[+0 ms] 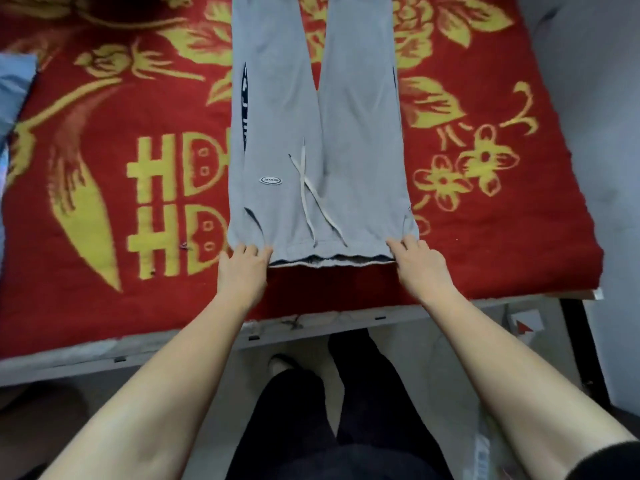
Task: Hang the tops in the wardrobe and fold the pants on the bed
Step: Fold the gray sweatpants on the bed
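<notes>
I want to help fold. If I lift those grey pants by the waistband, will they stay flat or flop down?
Probably flop: the grey sweatpants lie soft and lightly wrinkled on the red blanket. The loose drawstring would likely dangle. They look light, since the left hand and right hand hold just the waistband corners.

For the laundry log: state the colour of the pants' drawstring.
White or off-white drawstring on the light grey pants; head view.
</notes>
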